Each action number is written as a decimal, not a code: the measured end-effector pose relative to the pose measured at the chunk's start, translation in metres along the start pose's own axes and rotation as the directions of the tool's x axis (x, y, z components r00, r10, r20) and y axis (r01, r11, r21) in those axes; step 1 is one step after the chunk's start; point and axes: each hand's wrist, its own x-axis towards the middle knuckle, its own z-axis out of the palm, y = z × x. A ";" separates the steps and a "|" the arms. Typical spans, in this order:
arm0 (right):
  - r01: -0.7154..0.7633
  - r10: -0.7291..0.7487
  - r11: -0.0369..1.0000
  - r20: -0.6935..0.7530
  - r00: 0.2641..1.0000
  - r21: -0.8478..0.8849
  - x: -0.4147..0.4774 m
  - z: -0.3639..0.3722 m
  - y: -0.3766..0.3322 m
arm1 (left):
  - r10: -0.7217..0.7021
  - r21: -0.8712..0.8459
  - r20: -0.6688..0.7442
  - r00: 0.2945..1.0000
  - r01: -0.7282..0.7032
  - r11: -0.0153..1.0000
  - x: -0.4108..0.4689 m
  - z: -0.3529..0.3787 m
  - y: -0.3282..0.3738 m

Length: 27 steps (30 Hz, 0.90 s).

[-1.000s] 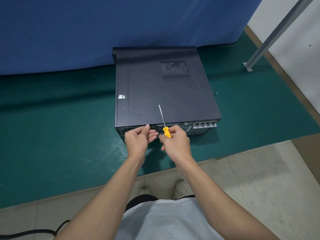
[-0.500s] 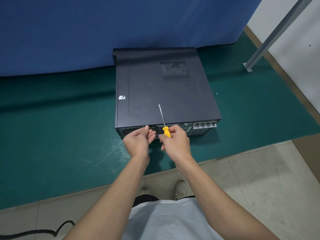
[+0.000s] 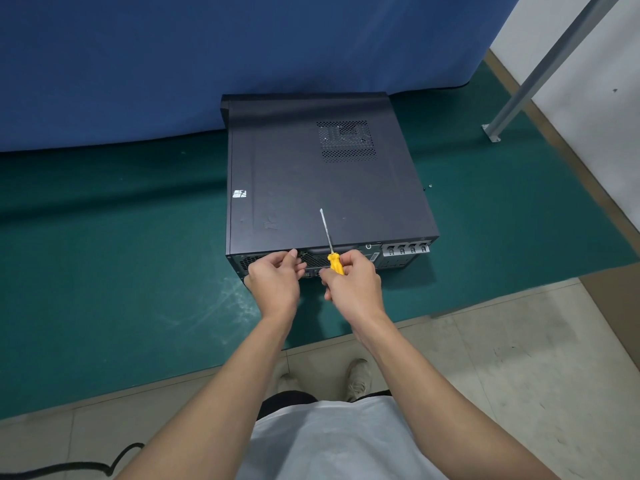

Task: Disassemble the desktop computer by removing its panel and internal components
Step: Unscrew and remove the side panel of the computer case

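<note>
Green mat [image 3: 104, 258] below a blue curtain [image 3: 242, 46]. Desktop computer [image 3: 398, 258] lies flat on the mat, side panel [image 3: 304, 181] up, rear face toward me. My right hand [image 3: 355, 287] grips the yellow-handled screwdriver [image 3: 331, 249], shaft pointing away over the panel. My left hand [image 3: 273, 284] is curled at the rear face; I can't tell whether it pinches anything.

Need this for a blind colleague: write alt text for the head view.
A person's right hand holds a yellow-handled screwdriver, shaft pointing up over a dark computer case lying flat on a green mat, while the left hand, fingers curled, touches the case's near end. A blue curtain hangs behind the case.
</note>
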 end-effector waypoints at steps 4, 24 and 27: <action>-0.004 0.004 1.000 -0.004 1.000 0.008 0.003 0.000 -0.001 | -0.065 -0.067 0.064 0.996 0.069 0.995 0.005 -0.004 0.000; 0.163 -0.162 0.986 -0.031 0.986 0.019 0.039 -0.062 -0.036 | 0.703 0.184 0.521 0.484 -0.868 0.461 -0.001 0.024 0.058; 0.138 -0.137 0.989 -0.025 0.990 0.047 0.054 -0.085 -0.038 | 0.742 0.132 0.584 0.331 -0.940 0.315 -0.001 0.048 0.066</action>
